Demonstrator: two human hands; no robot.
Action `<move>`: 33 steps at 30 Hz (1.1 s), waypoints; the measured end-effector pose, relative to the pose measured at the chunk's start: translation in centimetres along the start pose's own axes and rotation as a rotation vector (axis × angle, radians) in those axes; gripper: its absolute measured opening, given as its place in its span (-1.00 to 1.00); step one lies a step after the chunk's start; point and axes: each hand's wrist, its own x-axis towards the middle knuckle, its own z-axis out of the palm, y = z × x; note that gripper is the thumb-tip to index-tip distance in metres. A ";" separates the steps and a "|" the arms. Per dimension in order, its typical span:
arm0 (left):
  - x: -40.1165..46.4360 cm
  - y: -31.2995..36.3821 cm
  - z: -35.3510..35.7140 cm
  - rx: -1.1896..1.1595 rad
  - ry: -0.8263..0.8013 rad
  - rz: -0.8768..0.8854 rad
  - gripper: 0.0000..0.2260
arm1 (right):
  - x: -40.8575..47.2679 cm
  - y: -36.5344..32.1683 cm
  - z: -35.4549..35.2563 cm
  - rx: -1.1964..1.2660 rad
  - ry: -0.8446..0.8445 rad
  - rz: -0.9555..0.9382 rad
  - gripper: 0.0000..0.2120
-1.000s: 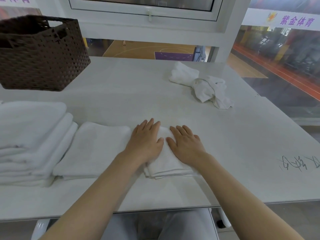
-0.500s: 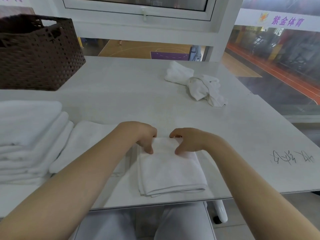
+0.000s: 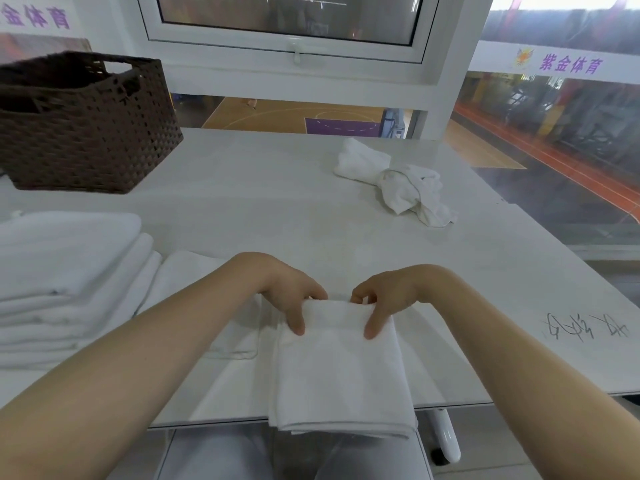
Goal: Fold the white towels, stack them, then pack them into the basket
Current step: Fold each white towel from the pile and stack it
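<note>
Both hands have gone from lying flat on the small folded white terry towel (image 3: 341,368) to pinching its far edge, and the towel now sits nearer the person, its near end hanging past the front edge of the pale grey table (image 3: 263,216). The left hand (image 3: 292,292) grips the far-left corner with thumb on top and fingers curled under; the right hand (image 3: 384,296) holds the far-right corner the same way.

This looks like the lift toward stacking. To do it well, both corners should rise together and level, so the layers do not slide apart, and the overhanging end needs to clear the table edge before moving left. A single flat folded white towel (image 3: 194,282) lies just beside it, and beyond that the tall stack of folded white towels (image 3: 69,271) at the left edge. One crumpled white towel (image 3: 401,181) waits near the far right. At the far-left corner stands the dark brown woven basket (image 3: 86,133).
</note>
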 end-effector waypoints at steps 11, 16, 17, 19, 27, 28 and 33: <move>-5.0 -0.7 -1.9 -0.030 0.328 0.011 -0.55 | -4.9 -2.7 -4.0 0.103 0.201 -0.149 -0.69; -8.4 -2.9 -4.3 0.196 0.688 -0.180 -0.89 | -5.8 -7.3 -6.2 -0.052 0.730 -0.180 -0.95; -9.1 -3.8 -4.3 0.251 0.812 -0.231 -0.94 | -5.4 -8.5 -6.3 -0.063 0.857 -0.188 -0.93; -10.2 -5.8 -3.4 0.388 1.162 -0.284 -0.90 | -4.0 -11.2 -5.7 -0.125 1.110 -0.223 -0.86; -7.7 -13.7 10.6 0.673 1.402 -0.381 -0.74 | 5.9 -15.2 6.7 -0.395 1.400 -0.463 -0.64; -7.2 -14.1 11.8 0.670 1.362 -0.371 -0.77 | 6.8 -14.9 8.2 -0.385 1.343 -0.481 -0.65; -6.9 -14.3 12.9 0.593 1.353 -0.271 -0.71 | 7.6 -13.8 10.4 -0.233 1.170 -0.474 -0.59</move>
